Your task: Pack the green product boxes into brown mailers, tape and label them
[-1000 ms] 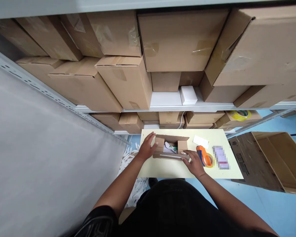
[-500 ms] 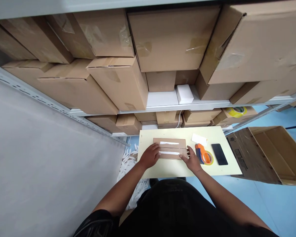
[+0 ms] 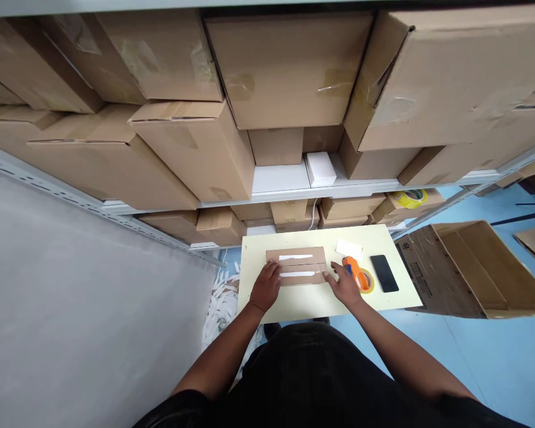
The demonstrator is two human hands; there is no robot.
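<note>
A flat cardboard box with two white strips along its top lies on the small cream table. My left hand rests at its left edge, fingers laid out on the cardboard. At the right end, my right hand has its fingers spread, with the thumb side close to or touching the box edge; I cannot tell which. Just beyond that hand is an orange tape dispenser with a yellowish roll, partly covered by the fingers.
A black phone and a white card lie on the table's right side. Shelves of cartons rise ahead. An open carton stands on the floor at right; white paper strips are heaped at left.
My right hand has loosened from the box's right end and its fingers have spread toward the tape dispenser. My left hand stays at the left edge. The whole view has shifted slightly.
</note>
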